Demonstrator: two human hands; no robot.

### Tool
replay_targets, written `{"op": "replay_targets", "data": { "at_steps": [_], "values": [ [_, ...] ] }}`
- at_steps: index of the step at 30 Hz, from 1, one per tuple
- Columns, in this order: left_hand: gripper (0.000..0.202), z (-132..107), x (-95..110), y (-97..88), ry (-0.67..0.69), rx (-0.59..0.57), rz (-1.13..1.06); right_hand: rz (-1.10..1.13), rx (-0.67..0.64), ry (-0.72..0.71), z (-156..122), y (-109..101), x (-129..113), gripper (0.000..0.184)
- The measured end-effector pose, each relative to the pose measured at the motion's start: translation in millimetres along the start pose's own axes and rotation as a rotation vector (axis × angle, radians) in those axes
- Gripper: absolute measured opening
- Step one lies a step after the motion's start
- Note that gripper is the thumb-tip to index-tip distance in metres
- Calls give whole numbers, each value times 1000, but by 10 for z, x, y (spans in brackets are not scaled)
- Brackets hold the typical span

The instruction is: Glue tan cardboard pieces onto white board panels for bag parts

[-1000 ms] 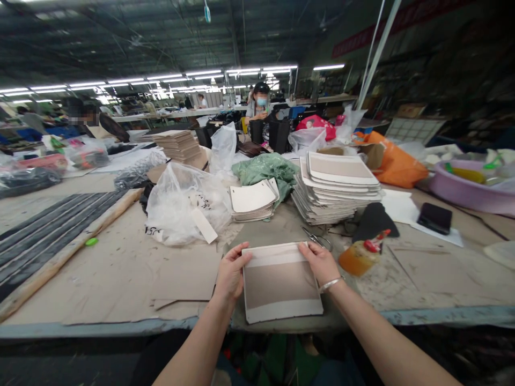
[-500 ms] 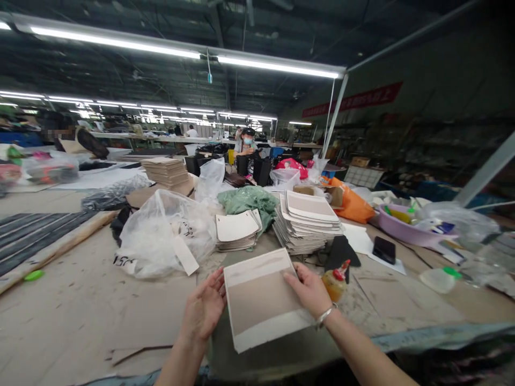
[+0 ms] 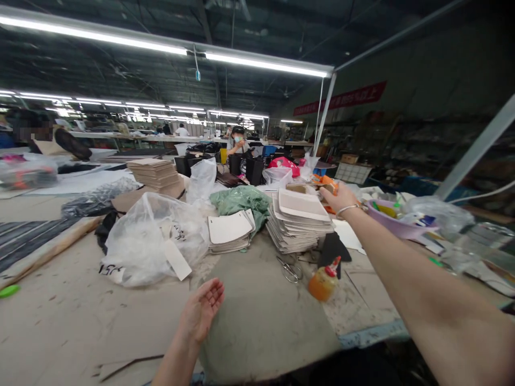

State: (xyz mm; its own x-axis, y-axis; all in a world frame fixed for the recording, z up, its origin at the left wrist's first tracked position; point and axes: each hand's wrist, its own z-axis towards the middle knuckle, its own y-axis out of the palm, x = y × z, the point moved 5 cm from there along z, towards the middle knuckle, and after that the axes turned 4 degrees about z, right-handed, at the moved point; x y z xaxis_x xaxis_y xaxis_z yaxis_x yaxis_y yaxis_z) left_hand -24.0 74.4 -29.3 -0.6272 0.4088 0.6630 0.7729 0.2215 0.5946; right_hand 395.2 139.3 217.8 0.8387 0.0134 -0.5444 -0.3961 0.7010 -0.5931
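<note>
My left hand (image 3: 206, 308) is held above the near part of the table, palm turned up, fingers loosely curled and nothing in it. Beside it lies a dark grey-green mat (image 3: 257, 300). My right hand (image 3: 340, 197) reaches far forward, thumb and fingers apart, past the right end of a stack of beige-and-white panels (image 3: 300, 228). Close to its fingers are an orange bag (image 3: 329, 182) and a cardboard box; no held thing shows. A smaller stack of white pieces (image 3: 229, 228) lies left of the panels. Scissors (image 3: 290, 271) rest on the mat's right edge.
A glue bottle with a red cap (image 3: 323, 283) stands right of the scissors. A clear plastic bag (image 3: 148, 241) lies at left, a green bag (image 3: 241, 202) behind the white pieces, a purple basin (image 3: 386, 220) at right. A person (image 3: 238, 140) sits across the table.
The beige-and-white panel has left both hands; where it went is unclear. My right hand has moved forward and right beyond the stack. The mat and scissors now show.
</note>
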Motion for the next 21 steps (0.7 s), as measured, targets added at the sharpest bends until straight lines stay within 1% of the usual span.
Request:
{"op": "replay_targets", "data": {
  "at_steps": [1,3,5,7,8,10,12,14,16,19,21],
  "values": [
    [9,-6,7,-1,22,-2,29,9,-17,-21,-121,60,-46,53],
    [7,-39,28,11,78,-19,78,80,-86,-109,-494,231,-197,57],
    [14,-74,58,36,130,-39,96,153,-158,-301,-969,410,-408,51],
    [19,-87,100,52,164,-48,87,186,-251,-422,-1446,592,-566,40],
    [19,-89,124,54,176,-51,79,214,-305,-448,-1667,678,-622,36],
    [18,-100,166,42,190,-54,69,283,-411,-453,-2074,821,-700,31],
    [15,-120,195,11,190,-46,67,343,-475,-432,-2420,891,-729,29],
    [10,-127,208,-29,172,-34,77,384,-479,-400,-2680,872,-695,29],
    [6,-99,211,-60,142,-31,99,405,-455,-331,-2845,778,-581,28],
    [7,-22,199,-69,97,-44,152,385,-389,-184,-2968,526,-284,23],
    [9,0,189,-60,86,-40,183,362,-351,-53,-3022,341,-50,21]
  ]
}}
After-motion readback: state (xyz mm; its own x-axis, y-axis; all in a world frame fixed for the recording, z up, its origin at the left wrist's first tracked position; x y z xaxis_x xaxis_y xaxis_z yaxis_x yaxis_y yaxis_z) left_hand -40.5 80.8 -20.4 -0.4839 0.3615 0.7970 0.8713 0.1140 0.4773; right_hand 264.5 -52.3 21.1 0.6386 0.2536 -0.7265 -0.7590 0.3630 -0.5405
